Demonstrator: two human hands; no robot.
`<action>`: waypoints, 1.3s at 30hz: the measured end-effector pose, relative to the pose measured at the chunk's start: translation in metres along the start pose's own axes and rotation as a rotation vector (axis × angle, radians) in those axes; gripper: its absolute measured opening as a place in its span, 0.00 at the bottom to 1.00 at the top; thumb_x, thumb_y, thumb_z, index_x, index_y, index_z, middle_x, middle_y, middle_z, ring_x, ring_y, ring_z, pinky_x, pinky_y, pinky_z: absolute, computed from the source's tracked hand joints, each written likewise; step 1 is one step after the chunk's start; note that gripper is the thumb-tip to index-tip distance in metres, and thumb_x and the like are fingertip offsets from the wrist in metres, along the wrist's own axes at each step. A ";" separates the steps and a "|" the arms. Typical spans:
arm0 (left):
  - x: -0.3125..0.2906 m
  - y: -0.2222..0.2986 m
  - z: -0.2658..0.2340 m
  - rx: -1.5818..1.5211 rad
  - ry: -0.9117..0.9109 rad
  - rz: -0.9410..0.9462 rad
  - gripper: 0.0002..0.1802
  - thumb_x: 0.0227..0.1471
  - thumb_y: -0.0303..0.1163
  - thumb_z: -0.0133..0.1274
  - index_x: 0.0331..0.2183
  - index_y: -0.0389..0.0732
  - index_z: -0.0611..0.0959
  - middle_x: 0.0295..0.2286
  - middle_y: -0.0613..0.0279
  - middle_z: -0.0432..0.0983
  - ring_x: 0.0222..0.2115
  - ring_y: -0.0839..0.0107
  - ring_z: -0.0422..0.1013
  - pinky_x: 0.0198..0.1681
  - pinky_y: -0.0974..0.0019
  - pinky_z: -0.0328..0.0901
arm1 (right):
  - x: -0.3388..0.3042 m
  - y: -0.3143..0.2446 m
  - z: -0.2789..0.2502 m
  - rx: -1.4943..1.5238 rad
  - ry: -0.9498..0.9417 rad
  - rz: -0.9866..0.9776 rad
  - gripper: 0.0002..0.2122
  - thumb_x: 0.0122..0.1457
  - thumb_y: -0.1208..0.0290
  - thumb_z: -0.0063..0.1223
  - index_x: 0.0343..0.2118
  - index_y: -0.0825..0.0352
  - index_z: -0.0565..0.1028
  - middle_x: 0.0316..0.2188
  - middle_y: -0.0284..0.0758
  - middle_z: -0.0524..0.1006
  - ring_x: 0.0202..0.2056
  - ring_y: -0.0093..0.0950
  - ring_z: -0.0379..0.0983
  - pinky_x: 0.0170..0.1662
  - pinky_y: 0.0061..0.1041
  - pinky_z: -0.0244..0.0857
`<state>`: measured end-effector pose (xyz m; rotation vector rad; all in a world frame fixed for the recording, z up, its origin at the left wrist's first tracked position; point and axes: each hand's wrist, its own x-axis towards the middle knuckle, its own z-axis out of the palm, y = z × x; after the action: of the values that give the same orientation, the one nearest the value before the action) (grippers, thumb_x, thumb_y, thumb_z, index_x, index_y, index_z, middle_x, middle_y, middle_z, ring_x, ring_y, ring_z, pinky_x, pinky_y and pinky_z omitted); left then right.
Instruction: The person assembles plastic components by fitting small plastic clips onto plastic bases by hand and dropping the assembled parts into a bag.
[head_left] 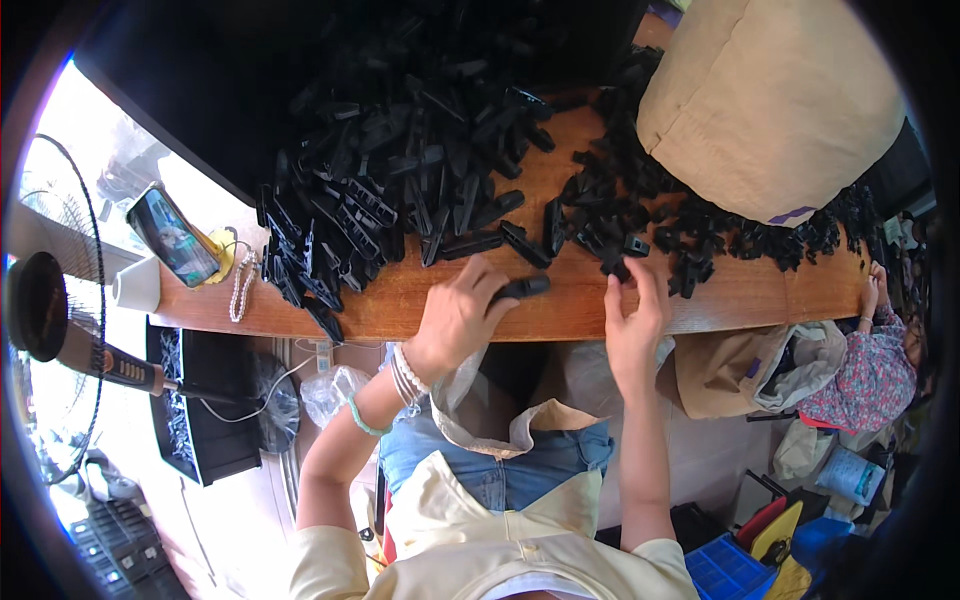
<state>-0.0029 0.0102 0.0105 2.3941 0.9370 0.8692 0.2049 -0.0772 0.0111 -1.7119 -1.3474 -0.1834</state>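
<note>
My left hand is closed around a long black plastic piece, its rounded end pointing right over the table's front edge. Bracelets circle that wrist. A little to the right, my right hand has its thumb and forefinger at a small black plastic part beside a heap of small dark parts; the fingertips partly cover it. Beyond my left hand lies a big pile of long black plastic pieces, several of them loose near its edge. The exact kind of these pieces is too dark to tell.
A beige cloth bag stands at the back right of the wooden table. A phone leans at the left beside a beaded string and a fan. Another person sits at the far right, near an open sack.
</note>
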 end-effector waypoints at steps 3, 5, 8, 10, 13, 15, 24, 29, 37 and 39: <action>-0.009 0.001 0.003 -0.089 -0.044 0.036 0.14 0.43 0.30 0.64 0.34 0.36 0.82 0.32 0.58 0.72 0.27 0.57 0.74 0.29 0.60 0.69 | -0.003 -0.006 -0.006 -0.184 -0.066 -0.112 0.14 0.53 0.80 0.57 0.43 0.69 0.73 0.33 0.39 0.72 0.35 0.36 0.69 0.38 0.33 0.64; -0.009 0.000 0.003 -0.149 -0.062 0.061 0.14 0.42 0.29 0.64 0.34 0.36 0.83 0.31 0.59 0.72 0.26 0.59 0.73 0.29 0.61 0.69 | -0.007 -0.004 -0.007 -0.192 -0.087 -0.063 0.14 0.53 0.79 0.59 0.43 0.69 0.75 0.34 0.38 0.72 0.37 0.37 0.69 0.39 0.33 0.64; -0.008 0.001 0.003 -0.164 -0.076 0.045 0.13 0.42 0.29 0.64 0.34 0.36 0.83 0.31 0.59 0.72 0.26 0.60 0.73 0.29 0.62 0.69 | -0.015 -0.009 -0.010 0.015 -0.113 -0.018 0.13 0.53 0.80 0.59 0.42 0.69 0.76 0.34 0.38 0.72 0.38 0.37 0.69 0.40 0.34 0.64; -0.009 0.000 0.003 -0.159 -0.068 0.053 0.13 0.42 0.28 0.64 0.34 0.36 0.83 0.31 0.59 0.72 0.26 0.60 0.74 0.29 0.62 0.69 | -0.018 -0.010 -0.009 0.095 -0.172 -0.016 0.12 0.53 0.80 0.59 0.41 0.69 0.77 0.35 0.38 0.72 0.37 0.36 0.70 0.40 0.32 0.64; -0.009 -0.002 0.001 -0.167 -0.072 0.065 0.13 0.42 0.27 0.65 0.34 0.37 0.83 0.32 0.58 0.73 0.27 0.60 0.74 0.29 0.62 0.69 | -0.009 -0.003 -0.011 0.110 -0.158 0.083 0.12 0.53 0.81 0.59 0.42 0.69 0.77 0.34 0.38 0.73 0.35 0.34 0.71 0.38 0.29 0.65; -0.009 -0.003 0.001 -0.182 -0.088 0.067 0.13 0.41 0.27 0.65 0.34 0.36 0.83 0.32 0.58 0.73 0.27 0.60 0.74 0.29 0.62 0.69 | -0.011 -0.010 -0.016 0.263 -0.240 0.172 0.12 0.53 0.81 0.58 0.42 0.70 0.77 0.32 0.38 0.74 0.32 0.30 0.72 0.35 0.26 0.66; -0.006 -0.003 0.001 -0.261 -0.156 0.110 0.15 0.43 0.25 0.63 0.37 0.35 0.82 0.32 0.56 0.73 0.28 0.57 0.73 0.30 0.62 0.69 | -0.008 -0.008 -0.011 0.464 -0.555 0.106 0.11 0.49 0.82 0.61 0.38 0.72 0.79 0.32 0.35 0.73 0.32 0.29 0.69 0.32 0.26 0.64; -0.006 -0.001 0.007 -0.267 -0.140 0.174 0.15 0.44 0.28 0.64 0.35 0.33 0.81 0.32 0.54 0.72 0.28 0.56 0.73 0.30 0.61 0.68 | -0.013 -0.014 -0.003 0.413 -0.480 -0.019 0.12 0.46 0.82 0.63 0.37 0.71 0.79 0.33 0.34 0.72 0.32 0.29 0.67 0.35 0.27 0.64; 0.035 -0.002 0.006 -0.116 -0.080 0.323 0.17 0.41 0.35 0.65 0.29 0.33 0.79 0.31 0.54 0.72 0.26 0.58 0.73 0.28 0.61 0.69 | -0.005 -0.002 -0.010 0.067 -0.204 -0.029 0.13 0.45 0.75 0.66 0.35 0.67 0.78 0.35 0.35 0.71 0.36 0.34 0.68 0.40 0.33 0.62; 0.044 -0.009 0.020 0.210 0.034 0.374 0.17 0.41 0.34 0.65 0.30 0.33 0.78 0.34 0.52 0.71 0.27 0.58 0.73 0.29 0.62 0.70 | 0.000 -0.001 -0.005 -0.091 -0.164 -0.045 0.14 0.46 0.73 0.66 0.37 0.65 0.75 0.36 0.36 0.71 0.38 0.37 0.68 0.43 0.35 0.60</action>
<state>0.0322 0.0449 0.0083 2.8006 0.6256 0.9853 0.2059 -0.0804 0.0150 -1.8052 -1.5187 -0.1337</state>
